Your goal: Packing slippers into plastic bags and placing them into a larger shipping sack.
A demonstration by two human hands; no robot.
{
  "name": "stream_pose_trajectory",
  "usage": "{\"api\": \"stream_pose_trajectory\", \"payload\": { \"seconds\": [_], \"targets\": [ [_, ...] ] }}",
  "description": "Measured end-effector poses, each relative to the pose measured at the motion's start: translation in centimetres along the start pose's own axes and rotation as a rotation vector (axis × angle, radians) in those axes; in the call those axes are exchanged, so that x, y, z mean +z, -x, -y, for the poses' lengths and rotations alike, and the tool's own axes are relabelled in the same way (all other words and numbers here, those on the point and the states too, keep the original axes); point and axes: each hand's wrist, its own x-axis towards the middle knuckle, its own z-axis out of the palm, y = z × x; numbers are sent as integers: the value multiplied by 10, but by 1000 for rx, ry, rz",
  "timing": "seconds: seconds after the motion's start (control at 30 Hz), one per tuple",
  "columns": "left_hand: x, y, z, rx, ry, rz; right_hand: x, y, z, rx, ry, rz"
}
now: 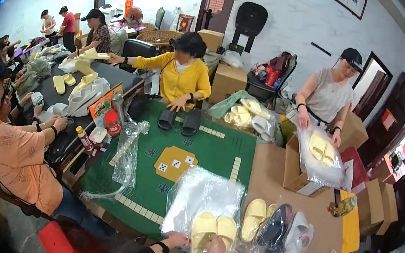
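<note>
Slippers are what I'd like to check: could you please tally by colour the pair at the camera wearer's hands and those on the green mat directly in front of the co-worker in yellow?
Yellow slippers, by the right hand: 2
Dark slippers, on the green mat: 2
Total: 4

1. Yellow slippers at the fingers: two.
2. Black slippers, well beyond the fingers: two.
3. White dice faces, nearer, also beyond the fingers: three.
4. Red stool, well left of the fingers: one.
</note>
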Motion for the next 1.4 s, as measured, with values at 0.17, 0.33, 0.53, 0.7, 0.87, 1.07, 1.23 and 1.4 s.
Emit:
{"api": "stream_pose_trajectory", "payload": {
  "seconds": [0.17,0.33,0.53,0.7,0.87,1.07,1.23,1.4],
  "targets": [
    [-16,9,-17,-203,775,24,-2,-6,-2,22,-103,-39],
    [-28,18,-28,-272,824,-7,-9,-2,24,51,69,-143],
    [-2,3,-11,-228,1013,-43,20,-1,-12,33,89,-10],
    [15,-5,2,-236,834,-77,35,-1,-28,137,-11,10],
    [2,1,-2,-110,321,-30,-6,5,2,-12,143,147],
    [-46,18,-44,-218,728,-66,8,-3,-10,23,170,113],
    [-3,6,23,135,1132,103,-26,-16,52,-139,172,-210],
    [-47,27,-26,393,826,-148,-37,-34,16,-362,45,-85]
  ]
}}
